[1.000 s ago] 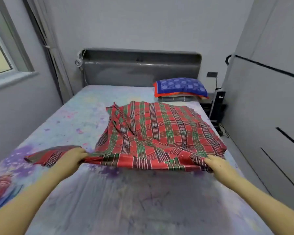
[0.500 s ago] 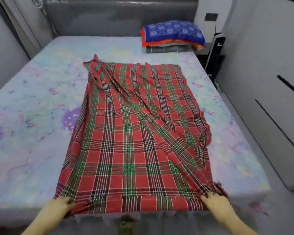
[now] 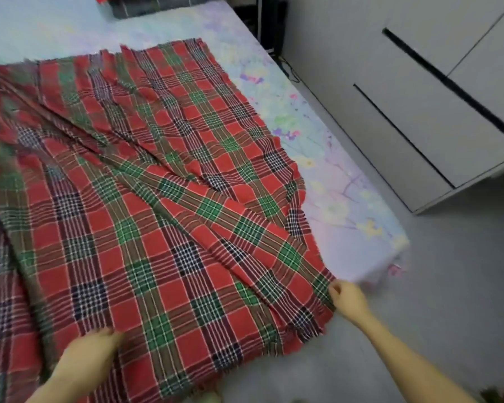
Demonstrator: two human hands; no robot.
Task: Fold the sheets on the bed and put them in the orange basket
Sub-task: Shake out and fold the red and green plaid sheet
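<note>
A red, green and black plaid sheet [image 3: 163,216] lies spread over the bed [image 3: 326,170], with its near edge hanging over the foot of the mattress. My left hand [image 3: 89,354] rests flat on the sheet near that edge, fingers pointing up and to the right. My right hand [image 3: 346,298] pinches the sheet's right edge close to its near corner. Diagonal creases run across the cloth. The sheet's left part is blurred. No orange basket is in view.
Folded dark bedding [image 3: 157,5] lies at the head of the bed. A grey wardrobe [image 3: 419,112] stands along the right, with a narrow strip of grey floor [image 3: 448,286] between it and the bed.
The view has swung down and right. My left hand has moved from the sheet's near left corner inward along the near edge. My right hand has shifted onto the right edge.
</note>
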